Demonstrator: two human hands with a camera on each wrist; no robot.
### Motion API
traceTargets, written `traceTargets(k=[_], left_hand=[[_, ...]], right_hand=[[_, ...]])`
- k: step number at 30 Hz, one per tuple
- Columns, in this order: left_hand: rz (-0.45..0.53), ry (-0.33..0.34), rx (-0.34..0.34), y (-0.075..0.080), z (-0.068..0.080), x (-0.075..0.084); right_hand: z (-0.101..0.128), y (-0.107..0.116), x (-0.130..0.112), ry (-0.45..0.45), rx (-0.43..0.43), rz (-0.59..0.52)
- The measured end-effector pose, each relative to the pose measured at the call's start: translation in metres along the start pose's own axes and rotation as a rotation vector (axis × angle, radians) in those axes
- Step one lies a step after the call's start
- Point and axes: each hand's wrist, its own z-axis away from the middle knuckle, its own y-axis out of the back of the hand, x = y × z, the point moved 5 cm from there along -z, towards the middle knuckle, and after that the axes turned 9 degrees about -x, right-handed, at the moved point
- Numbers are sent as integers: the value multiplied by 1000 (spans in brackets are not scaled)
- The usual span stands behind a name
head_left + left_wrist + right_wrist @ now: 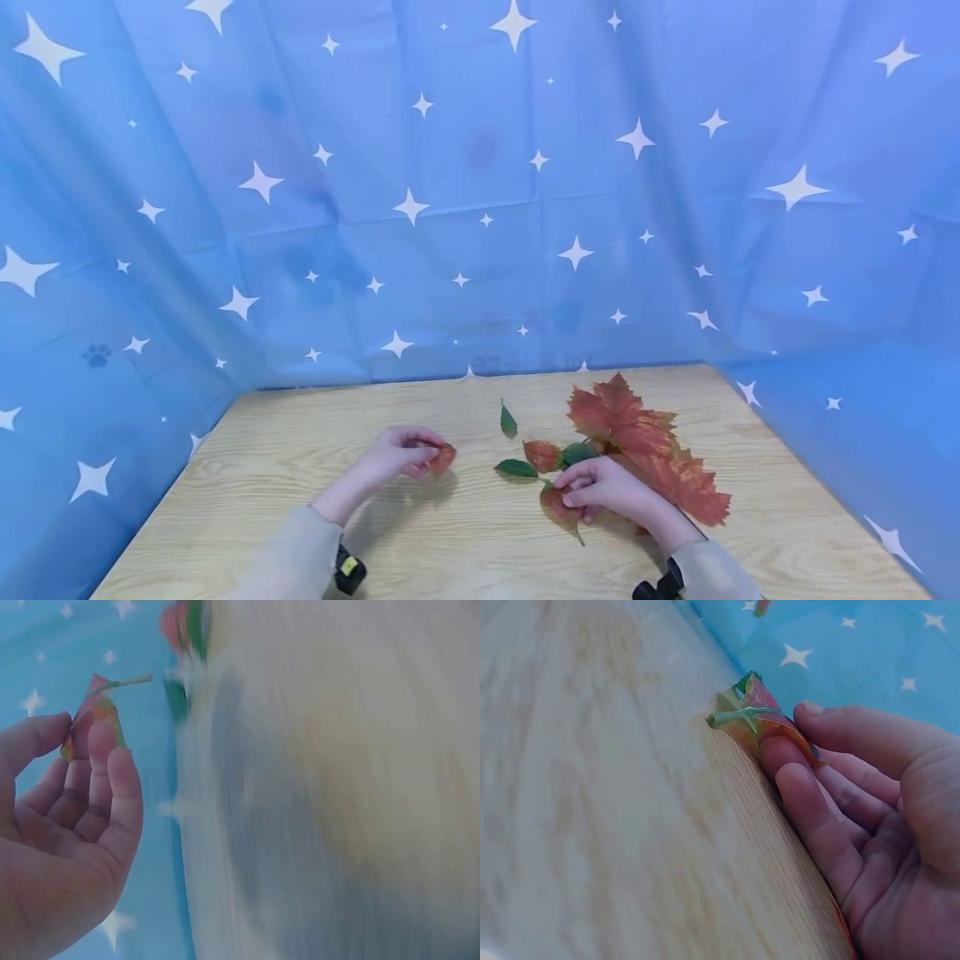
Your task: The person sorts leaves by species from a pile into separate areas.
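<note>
My left hand hovers over the wooden table and pinches a small red leaf between thumb and fingers; the left wrist view shows that small red leaf with its stem pointing away. My right hand lies on the table and pinches another reddish leaf by its edge; in the right wrist view this leaf is curled against the fingertips. Large red maple leaves lie just behind the right hand. Small green leaves and a small red one lie between my hands.
Blue cloth with white stars hangs as a wall behind and on both sides of the table. One green leaf lies apart toward the back. Bare wood lies at the left and front.
</note>
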Motion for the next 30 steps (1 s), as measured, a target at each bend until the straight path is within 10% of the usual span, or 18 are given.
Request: traceTargets(k=[12,30], left_hand=[[-186,21,179,101,35,-1],[-259,171,183,157,43,-52]], right_hand=[[4,3,0,-4,13,23],[-2,-3,-1,16,13,22]])
